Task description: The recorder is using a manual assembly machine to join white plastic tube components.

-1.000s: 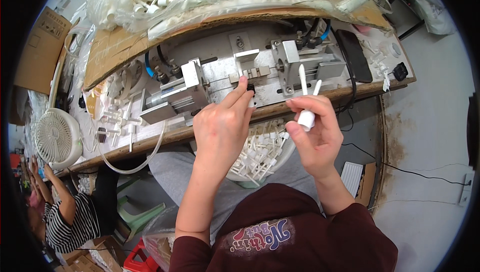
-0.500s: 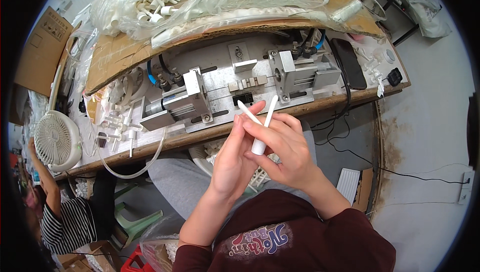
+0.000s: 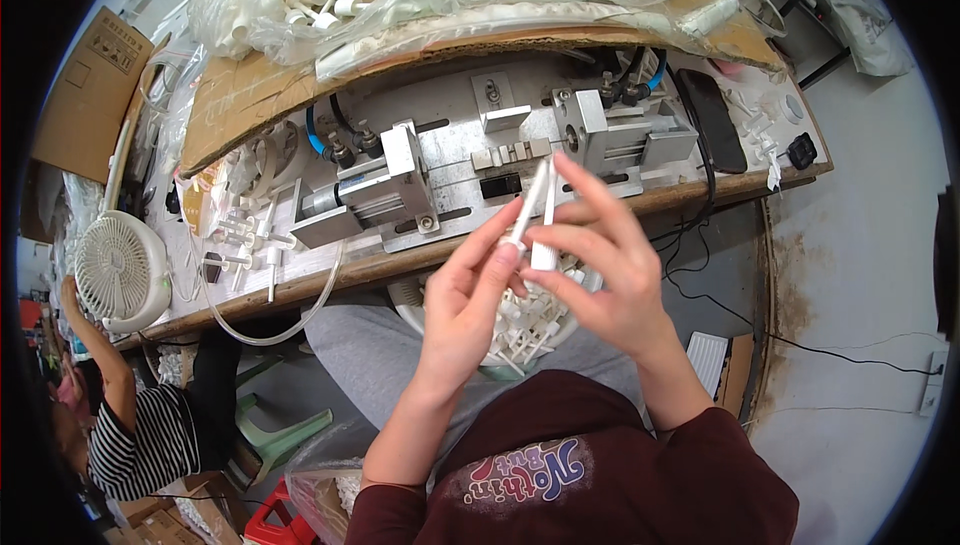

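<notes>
Two bare hands meet in front of the chest, fingertips nearly together. The left hand (image 3: 462, 313) is turned palm inward, its thumb (image 3: 503, 267) pinching in below the raised index finger (image 3: 490, 233). Just beside those fingers, the right hand (image 3: 625, 280) shows its back, index finger stretched up and away, slightly blurred, thumb curled beneath. Below the fingers, both forearms (image 3: 415, 413) slant outward, elbows apart.

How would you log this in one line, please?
left hand: holds white stick; right hand: holds white-capped stick; metal jig: beyond hands
</notes>
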A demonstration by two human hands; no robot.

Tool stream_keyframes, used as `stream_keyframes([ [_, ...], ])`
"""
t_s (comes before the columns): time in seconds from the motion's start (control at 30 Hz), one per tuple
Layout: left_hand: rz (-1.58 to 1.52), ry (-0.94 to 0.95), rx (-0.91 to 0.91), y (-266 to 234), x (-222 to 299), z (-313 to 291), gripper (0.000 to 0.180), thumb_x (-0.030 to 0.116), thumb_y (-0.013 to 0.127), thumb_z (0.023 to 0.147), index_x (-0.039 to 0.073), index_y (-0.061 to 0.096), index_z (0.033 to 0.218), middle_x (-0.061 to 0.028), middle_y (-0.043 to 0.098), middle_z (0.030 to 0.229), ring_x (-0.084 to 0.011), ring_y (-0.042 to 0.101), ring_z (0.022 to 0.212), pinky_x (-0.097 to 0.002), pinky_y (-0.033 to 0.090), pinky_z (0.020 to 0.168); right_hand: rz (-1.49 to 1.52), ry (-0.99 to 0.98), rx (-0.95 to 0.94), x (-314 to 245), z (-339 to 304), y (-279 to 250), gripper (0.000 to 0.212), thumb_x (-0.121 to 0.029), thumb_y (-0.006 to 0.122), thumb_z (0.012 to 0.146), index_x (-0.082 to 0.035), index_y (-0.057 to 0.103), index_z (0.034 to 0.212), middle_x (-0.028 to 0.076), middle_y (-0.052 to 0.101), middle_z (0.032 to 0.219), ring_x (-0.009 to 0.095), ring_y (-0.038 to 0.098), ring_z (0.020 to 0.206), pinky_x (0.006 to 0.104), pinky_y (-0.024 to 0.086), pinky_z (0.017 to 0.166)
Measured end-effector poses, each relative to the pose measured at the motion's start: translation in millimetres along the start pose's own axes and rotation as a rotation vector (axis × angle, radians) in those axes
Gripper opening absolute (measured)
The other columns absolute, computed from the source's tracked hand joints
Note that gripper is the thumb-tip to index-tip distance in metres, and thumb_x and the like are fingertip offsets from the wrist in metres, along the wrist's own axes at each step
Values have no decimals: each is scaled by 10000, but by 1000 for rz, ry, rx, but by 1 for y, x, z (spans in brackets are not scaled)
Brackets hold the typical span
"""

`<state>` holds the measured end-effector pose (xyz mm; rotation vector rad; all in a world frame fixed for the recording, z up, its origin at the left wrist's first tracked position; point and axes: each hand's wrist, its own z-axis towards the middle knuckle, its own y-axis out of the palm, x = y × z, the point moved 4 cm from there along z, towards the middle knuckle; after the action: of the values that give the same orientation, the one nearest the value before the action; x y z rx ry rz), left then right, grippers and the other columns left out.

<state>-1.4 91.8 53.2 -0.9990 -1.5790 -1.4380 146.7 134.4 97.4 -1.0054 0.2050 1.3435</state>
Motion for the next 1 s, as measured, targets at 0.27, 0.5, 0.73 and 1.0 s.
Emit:
stream_keyframes([
  [0.27, 115, 268, 217, -21, 40, -13, 421, -14, 613, 951, -38, 552, 1366, -166, 684, 1179, -99, 646, 870, -216, 523, 724, -276, -147, -94, 20, 13, 19, 311, -90, 796, 728, -39, 716, 1024, 100, 682, 1202, 206, 706, 849, 302, 574, 710],
  [0.5, 317, 338, 263, -23, 52, -18, 470, -14, 683, 858, -69, 585, 1315, -243, 680, 1167, -115, 654, 767, -223, 516, 640, -553, -197, -212, 17, 29, 33, 99, -79, 654, 759, -31, 647, 846, 139, 706, 1162, 208, 675, 568, 309, 546, 551],
  [0.73, 296, 457, 182, -28, 50, -18, 486, -109, 732, 759, -93, 622, 1232, -237, 655, 1204, -175, 683, 827, -255, 572, 707, -523, -127, -285, 21, 35, 35, 177, -90, 727, 741, -33, 659, 894, 128, 702, 1178, 245, 698, 645, 333, 555, 590],
  [1.0, 413, 399, 189, -23, 58, -19, 461, -148, 738, 740, -53, 679, 1187, -202, 606, 1295, -233, 687, 1001, -288, 605, 781, -422, -135, -368, 19, 52, 23, 282, -229, 785, 772, -28, 704, 952, 118, 727, 1108, 259, 715, 722, 361, 567, 636],
])
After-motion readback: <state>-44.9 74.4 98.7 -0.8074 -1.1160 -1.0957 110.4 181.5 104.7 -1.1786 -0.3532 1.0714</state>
